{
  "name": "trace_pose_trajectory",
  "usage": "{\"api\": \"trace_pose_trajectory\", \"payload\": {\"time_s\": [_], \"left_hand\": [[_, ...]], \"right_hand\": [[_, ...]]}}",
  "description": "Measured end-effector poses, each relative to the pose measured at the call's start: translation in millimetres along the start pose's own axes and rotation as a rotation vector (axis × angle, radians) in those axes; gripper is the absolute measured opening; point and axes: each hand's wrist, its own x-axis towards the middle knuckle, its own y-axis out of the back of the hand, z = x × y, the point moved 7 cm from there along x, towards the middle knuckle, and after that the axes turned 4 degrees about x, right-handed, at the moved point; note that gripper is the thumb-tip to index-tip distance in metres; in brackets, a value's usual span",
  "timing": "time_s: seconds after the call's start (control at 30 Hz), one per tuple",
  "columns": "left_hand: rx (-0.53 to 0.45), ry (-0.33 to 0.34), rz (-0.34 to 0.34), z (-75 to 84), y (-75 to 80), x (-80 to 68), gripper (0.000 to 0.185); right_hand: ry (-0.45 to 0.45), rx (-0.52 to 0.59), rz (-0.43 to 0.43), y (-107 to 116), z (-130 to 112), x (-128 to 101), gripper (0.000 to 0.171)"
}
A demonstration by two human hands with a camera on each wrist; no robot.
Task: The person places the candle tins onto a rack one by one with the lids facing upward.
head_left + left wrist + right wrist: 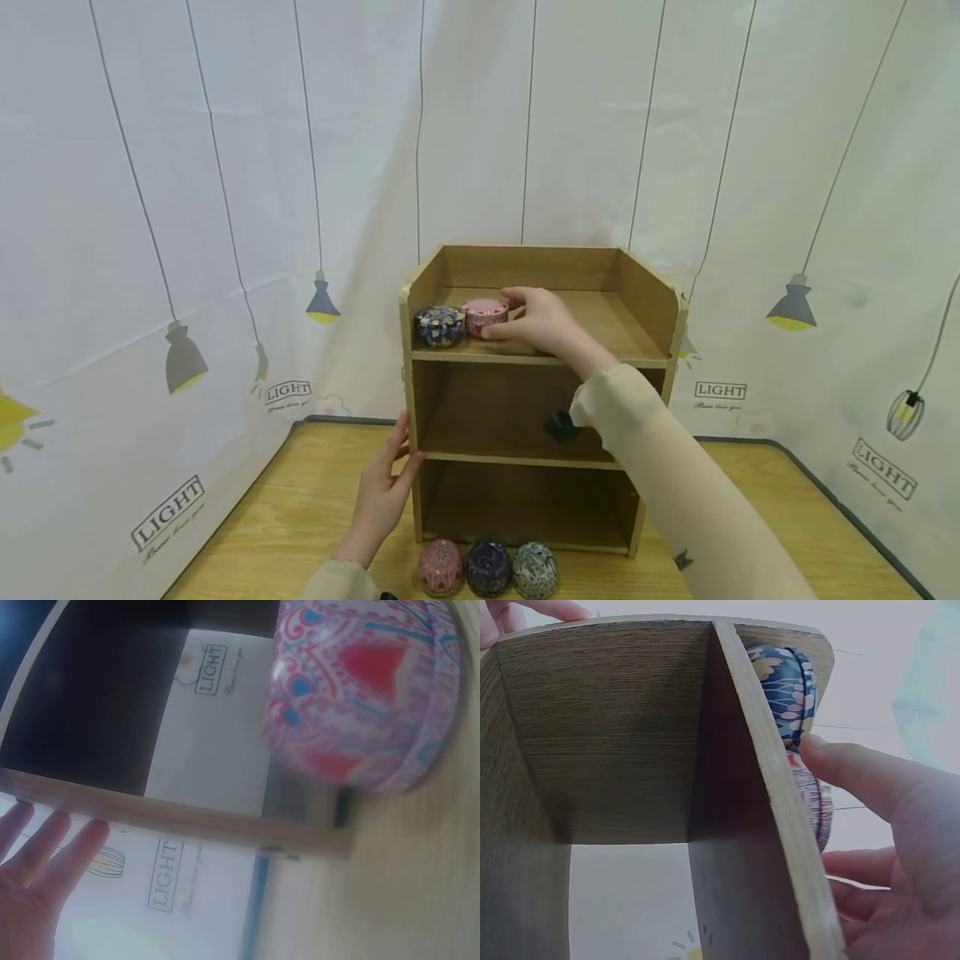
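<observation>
A wooden shelf unit (536,358) with three levels stands on the table. Its top level holds a blue patterned tin (440,325) and, touching it on the right, a pink tin (485,316). My right hand (519,317) grips the pink tin, thumb in front and fingers over the back. From below, the right wrist view shows the blue tin (787,690), the pink tin (815,802) and my right hand (885,847) past the shelf's front edge. My left hand (390,483) rests with straight fingers against the unit's left side panel (187,817), the left hand (34,877) flat.
Three round tins stand in a row on the table before the unit: pink (441,567), dark blue (489,567), grey-green (535,570). The pink one (364,690) fills the left wrist view. The two lower levels look dark. A printed backdrop (225,208) surrounds the wooden table (300,500).
</observation>
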Motion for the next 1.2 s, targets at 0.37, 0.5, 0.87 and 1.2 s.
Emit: {"api": "trace_pose_trajectory", "payload": {"time_s": [0.37,0.5,0.87,1.2], "left_hand": [[0.034,0.009,-0.012,-1.7,-1.5,-4.2,0.067],[0.040,-0.003,-0.010,-1.1,-1.1,-4.1,0.067],[0.037,-0.025,0.003,0.5,0.9,-2.4,0.067],[0.039,-0.050,0.013,1.2,0.7,0.2,0.068]], "right_hand": [[0.055,0.018,-0.011,6.7,5.0,-27.3,0.076],[0.092,0.012,-0.008,9.1,4.0,-39.8,0.075],[0.170,0.010,0.002,15.0,-6.7,-78.4,0.070],[0.208,0.045,0.006,8.3,3.1,-109.5,0.066]]}}
